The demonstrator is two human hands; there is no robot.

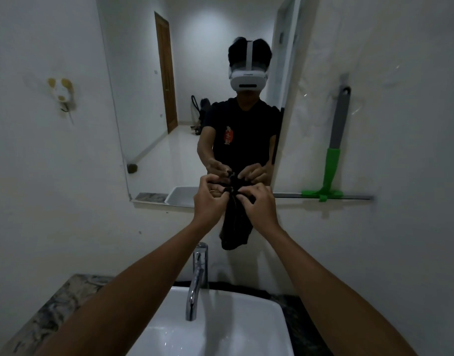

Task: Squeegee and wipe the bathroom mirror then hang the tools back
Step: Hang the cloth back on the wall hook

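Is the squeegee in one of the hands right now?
No, the squeegee hangs on the wall right of the mirror, while both hands pinch a dark cloth.

Tap (197, 276) below hands (213, 199); side walls clear.

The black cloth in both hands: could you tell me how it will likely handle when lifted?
Probably floppy: the cloth hangs limp below the left hand and right hand. Likely light, since fingertip pinches hold it. It bunches, so it should not slip easily.

Two hands (236, 201), one black cloth (234, 227), one squeegee (333, 155), one mirror (184, 73), one tap (197, 278), one sink (220, 330)
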